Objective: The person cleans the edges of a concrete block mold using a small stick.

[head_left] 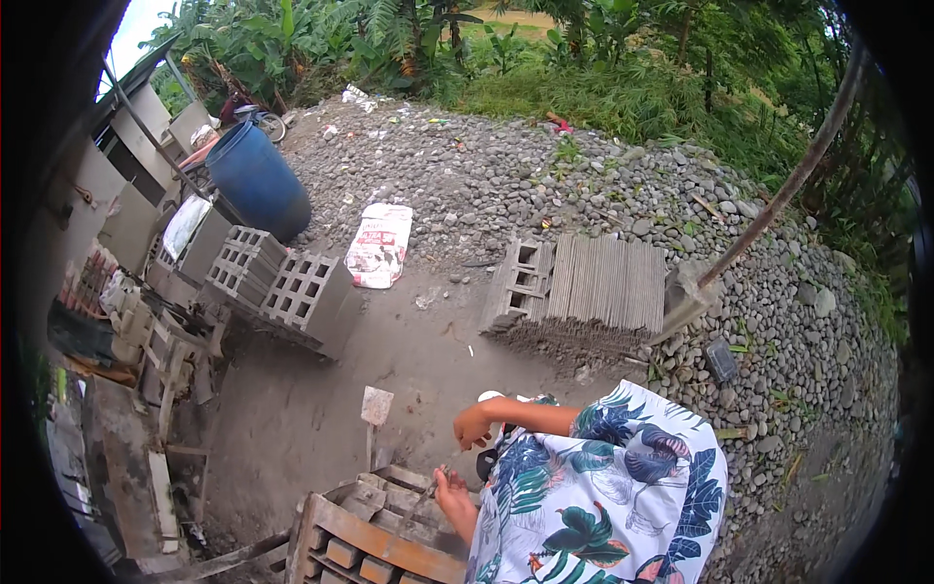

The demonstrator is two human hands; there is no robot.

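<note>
My right hand [474,424] hangs over the bare ground with its fingers loosely bent and apart, nothing visible in it. Lower down, my left hand [454,498] is turned palm up beside a wooden slatted stand [389,560], its fingers apart and slightly curled. Whether anything small lies against its fingertips is too fine to make out. Between the stand and the ground behind it rises a flat, square-bladed tool [377,406] on a thin handle. My floral-print shirt [603,487] fills the lower right and hides part of my arms.
Grey hollow blocks [309,292] stand at the left, near a blue drum [255,180]. Thin grey slabs [608,282] stand in a row beside another hollow block [519,277]. A printed sack [379,245] lies on the ground. A leaning pole [793,185] rises from stony ground.
</note>
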